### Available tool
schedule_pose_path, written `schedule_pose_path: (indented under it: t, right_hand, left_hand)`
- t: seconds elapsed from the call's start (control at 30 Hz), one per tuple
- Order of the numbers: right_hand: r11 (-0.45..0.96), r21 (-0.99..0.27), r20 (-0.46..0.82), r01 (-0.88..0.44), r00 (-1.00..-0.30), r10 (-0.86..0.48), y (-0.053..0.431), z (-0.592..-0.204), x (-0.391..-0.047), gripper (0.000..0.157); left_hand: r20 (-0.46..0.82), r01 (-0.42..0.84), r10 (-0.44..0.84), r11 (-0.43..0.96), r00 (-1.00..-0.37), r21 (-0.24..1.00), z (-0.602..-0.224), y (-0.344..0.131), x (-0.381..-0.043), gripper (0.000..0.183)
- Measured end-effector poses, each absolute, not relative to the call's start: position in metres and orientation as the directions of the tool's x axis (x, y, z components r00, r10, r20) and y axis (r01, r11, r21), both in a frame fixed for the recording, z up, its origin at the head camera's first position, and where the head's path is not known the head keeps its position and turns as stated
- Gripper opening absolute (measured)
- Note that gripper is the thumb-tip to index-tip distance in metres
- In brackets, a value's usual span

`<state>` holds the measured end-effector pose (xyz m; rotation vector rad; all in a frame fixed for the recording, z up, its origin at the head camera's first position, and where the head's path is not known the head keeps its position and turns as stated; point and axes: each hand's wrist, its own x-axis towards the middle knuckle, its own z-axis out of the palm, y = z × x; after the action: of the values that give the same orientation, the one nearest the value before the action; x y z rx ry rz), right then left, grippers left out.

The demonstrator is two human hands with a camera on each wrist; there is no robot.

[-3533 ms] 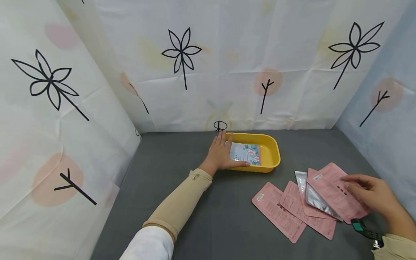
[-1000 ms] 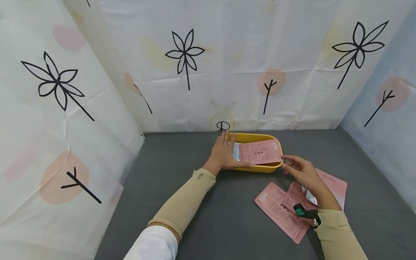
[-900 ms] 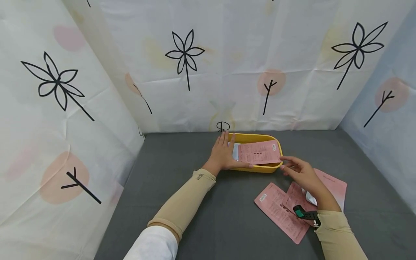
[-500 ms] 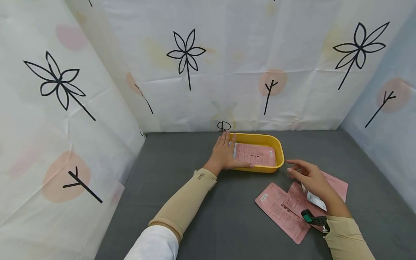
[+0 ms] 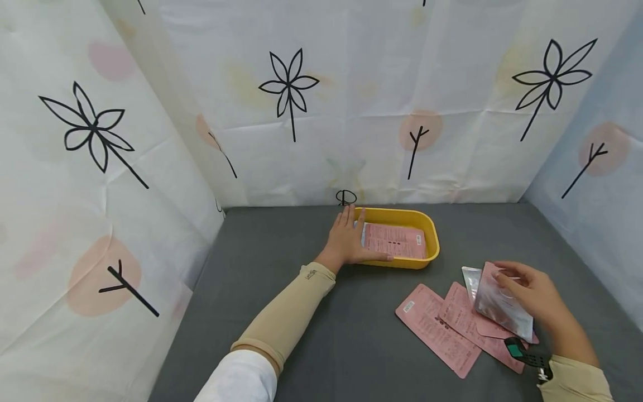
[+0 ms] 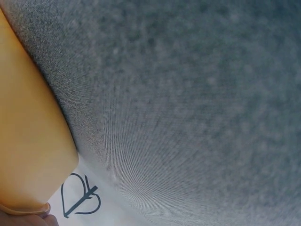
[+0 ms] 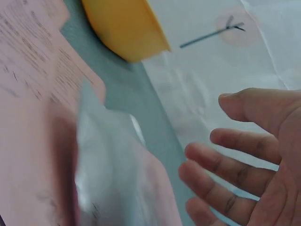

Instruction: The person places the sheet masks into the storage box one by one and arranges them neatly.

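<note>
My left hand [image 5: 346, 240] lies across the left end of a yellow tray [image 5: 427, 245], fingers straight at the far rim and thumb along the near rim. In the left wrist view, a little of that hand shows at the tray [image 6: 33, 122]. Inside the tray, a pink sachet [image 5: 394, 241] lies over a pale blue one. My right hand [image 5: 534, 290] is over the right-hand pile, beside a pink-and-silver foil sachet [image 5: 502, 304]. In the right wrist view, the hand [image 7: 254, 165] has its fingers apart and loosely bent, with a gap between them and the tilted, blurred silver sachet [image 7: 113, 165].
Several pink sachets overlap in front of the tray; the leftmost pink sachet [image 5: 437, 329] shows its printed back. Another silver sachet [image 5: 471, 279] peeks out of the pile. A grey table [image 5: 281, 240] meets patterned cloth walls [image 5: 382, 78] behind and at both sides.
My right hand carried a pink sachet into the tray and let it go, then moved back right to the pile. The pink-and-silver sachet there has turned. My left hand has stayed on the tray.
</note>
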<state>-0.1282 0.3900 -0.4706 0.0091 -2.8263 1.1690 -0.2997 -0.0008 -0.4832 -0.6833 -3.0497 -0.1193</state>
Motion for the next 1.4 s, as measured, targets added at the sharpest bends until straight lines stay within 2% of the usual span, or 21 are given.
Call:
schedule_pose_path:
  t: [0.33, 0.5, 0.63, 0.9, 1.1, 1.23, 1.4]
  right_hand:
    - [0.817, -0.509, -0.132, 0.270, -0.963, 0.236, 0.442, -0.474, -0.107, 0.074]
    - [0.803, -0.477, -0.144, 0.357, -0.933, 0.329, 0.445, -0.482, -0.103, 0.080]
    - [0.805, -0.468, -0.146, 0.364, -0.931, 0.335, 0.444, -0.485, -0.103, 0.080]
    - [0.842, -0.475, -0.105, 0.255, -0.967, 0.234, 0.441, -0.485, -0.113, 0.074]
    - [0.842, -0.462, -0.109, 0.280, -0.960, 0.259, 0.431, -0.483, -0.122, 0.085]
    - [0.824, -0.457, -0.183, 0.335, -0.942, 0.282, 0.423, -0.480, -0.128, 0.100]
    - [0.805, -0.447, -0.254, 0.389, -0.918, 0.303, 0.417, -0.480, -0.135, 0.107]
  left_hand:
    - [0.034, 0.428, 0.426, 0.901, -0.904, 0.070, -0.485, 0.000, -0.300, 0.141]
    - [0.037, 0.430, 0.428, 0.899, -0.903, 0.081, -0.485, 0.000, -0.301, 0.140]
    - [0.028, 0.427, 0.426, 0.901, -0.904, 0.081, -0.484, 0.000, -0.300, 0.141]
    - [0.023, 0.421, 0.421, 0.904, -0.907, 0.080, -0.483, 0.000, -0.298, 0.141]
    - [0.021, 0.424, 0.423, 0.902, -0.906, 0.081, -0.484, 0.000, -0.301, 0.141]
    - [0.025, 0.423, 0.423, 0.903, -0.906, 0.080, -0.485, 0.000, -0.301, 0.141]
    - [0.036, 0.425, 0.424, 0.901, -0.905, 0.084, -0.484, 0.000, -0.299, 0.141]
